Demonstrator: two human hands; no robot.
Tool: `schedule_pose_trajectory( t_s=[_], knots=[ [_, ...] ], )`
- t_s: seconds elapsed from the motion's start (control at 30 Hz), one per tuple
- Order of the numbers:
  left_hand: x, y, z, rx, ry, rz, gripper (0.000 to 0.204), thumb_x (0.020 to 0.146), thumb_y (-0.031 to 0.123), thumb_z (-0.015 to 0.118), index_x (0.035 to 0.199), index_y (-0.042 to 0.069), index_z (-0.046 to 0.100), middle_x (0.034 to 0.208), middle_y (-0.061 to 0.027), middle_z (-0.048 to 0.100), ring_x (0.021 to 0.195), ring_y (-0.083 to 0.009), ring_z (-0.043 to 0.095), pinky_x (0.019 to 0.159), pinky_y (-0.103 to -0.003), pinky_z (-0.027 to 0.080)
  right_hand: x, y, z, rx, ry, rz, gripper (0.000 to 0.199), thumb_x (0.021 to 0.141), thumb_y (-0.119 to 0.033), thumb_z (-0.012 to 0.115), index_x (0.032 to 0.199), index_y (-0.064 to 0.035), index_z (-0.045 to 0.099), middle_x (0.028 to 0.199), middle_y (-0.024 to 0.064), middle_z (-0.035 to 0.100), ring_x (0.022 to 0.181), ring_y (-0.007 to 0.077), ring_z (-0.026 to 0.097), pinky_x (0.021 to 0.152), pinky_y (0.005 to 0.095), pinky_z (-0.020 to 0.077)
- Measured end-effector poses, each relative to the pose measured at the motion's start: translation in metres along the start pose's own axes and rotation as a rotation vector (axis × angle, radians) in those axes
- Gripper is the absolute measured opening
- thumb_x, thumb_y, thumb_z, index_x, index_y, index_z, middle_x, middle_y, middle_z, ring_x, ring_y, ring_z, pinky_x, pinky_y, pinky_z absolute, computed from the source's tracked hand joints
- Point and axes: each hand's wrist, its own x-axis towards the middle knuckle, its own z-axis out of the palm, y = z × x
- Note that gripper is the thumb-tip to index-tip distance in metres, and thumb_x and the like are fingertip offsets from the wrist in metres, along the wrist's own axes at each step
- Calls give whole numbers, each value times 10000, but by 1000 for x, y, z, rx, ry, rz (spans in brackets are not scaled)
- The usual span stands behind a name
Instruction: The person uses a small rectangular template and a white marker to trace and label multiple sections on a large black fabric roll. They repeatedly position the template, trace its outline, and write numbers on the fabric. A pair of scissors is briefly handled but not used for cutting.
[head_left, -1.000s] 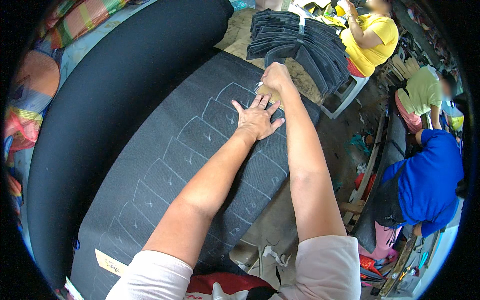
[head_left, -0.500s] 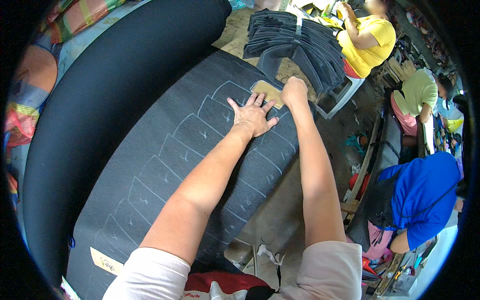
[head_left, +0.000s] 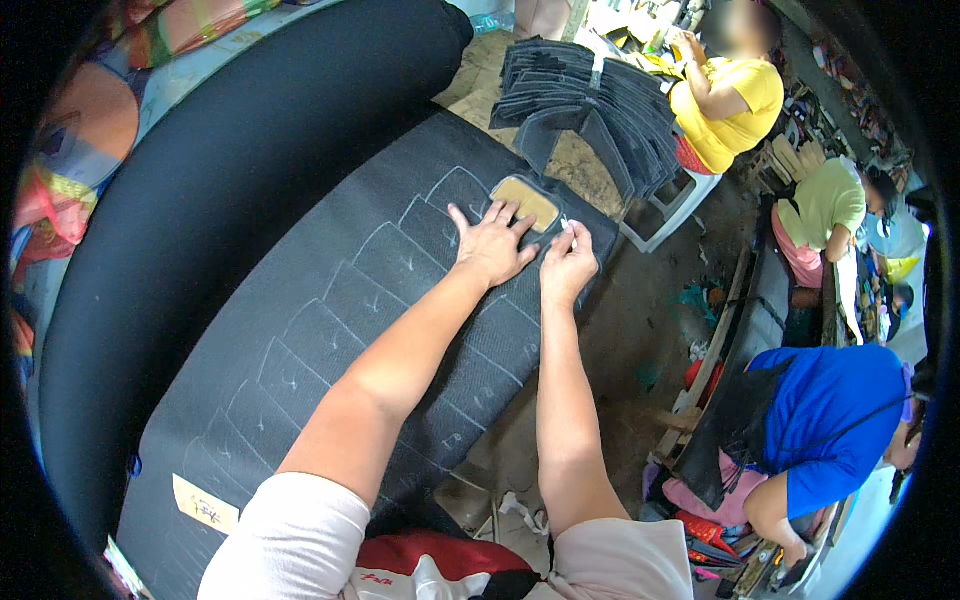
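Note:
A tan, round-cornered template lies on dark grey cloth that bears rows of pale chalk outlines and small marks. My left hand is open on it, fingers spread, the fingertips pressing its near left edge. At the template's near right corner, my right hand pinches a small white piece of chalk with its tip close to the cloth. A second tan card with handwriting rests on the cloth at the lower left.
Along the cloth's left side runs a thick black roll. Beyond the template lies a stack of dark cut pieces, tied in the middle. A person in yellow sits by a white stool; a person in blue bends at the right.
My right hand has come nearer and slightly left, from the template's far right edge to its near right corner; the chalk now shows. My left hand stays pressed on the template.

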Motion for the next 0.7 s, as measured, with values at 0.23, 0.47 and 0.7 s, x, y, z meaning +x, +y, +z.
schedule_pose_trajectory(
  t_s=[0.23, 0.47, 0.7],
  knots=[
    [-102, -36, -14, -25, -51, -23, 566, 888, 507, 463, 1359, 195, 436, 1475, -26, 319, 1377, -206, 252, 959, -768, 104, 3, 14, 3, -182, 8, -57, 286, 793, 31, 490, 1059, 7, 592, 898, 212, 621, 801, 362, 616, 721, 437, 492],
    [-121, -41, -10, -76, 13, -34, 596, 854, 520, 496, 1352, 195, 443, 1476, -33, 320, 1380, -218, 247, 1004, -723, 132, 20, -11, 2, -567, -96, -95, 562, 683, -290, 775, 1116, -4, 560, 948, 222, 585, 846, 393, 598, 753, 456, 489],
    [-120, -43, -10, -119, 32, -41, 637, 829, 544, 526, 1346, 179, 448, 1453, -43, 361, 1373, -214, 269, 1015, -713, 118, 80, -10, -6, -765, -398, 3, 376, 680, -331, 733, 922, -45, 696, 861, 207, 673, 827, 333, 660, 734, 423, 507]
  ],
)
